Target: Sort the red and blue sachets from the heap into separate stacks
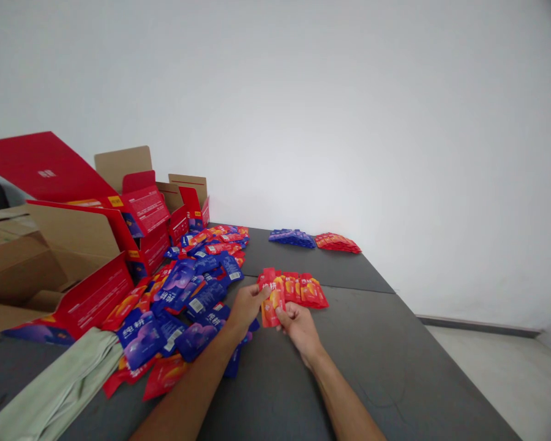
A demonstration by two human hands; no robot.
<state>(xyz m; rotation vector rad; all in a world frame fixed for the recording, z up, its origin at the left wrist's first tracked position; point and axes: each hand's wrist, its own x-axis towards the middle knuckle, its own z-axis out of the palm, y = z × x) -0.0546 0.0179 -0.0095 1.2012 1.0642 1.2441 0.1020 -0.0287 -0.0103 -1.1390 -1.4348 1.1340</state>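
Pinching red packet (272, 304) in lower middle of frame, with left hand (247, 306) at left edge, right hand (300, 327) at lower right. Held long axis up-frame, masking left end of red row (311, 291), itself nearer right hand.

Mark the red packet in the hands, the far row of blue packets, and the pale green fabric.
Red packet (272, 309), head view: printed front.
Row of blue packets (292, 238), head view: its middle.
Pale green fabric (62, 387), head view: creased middle.

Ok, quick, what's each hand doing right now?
Left hand: closed, holding a red packet by its left side.
Right hand: closed, holding the same packet's lower right.
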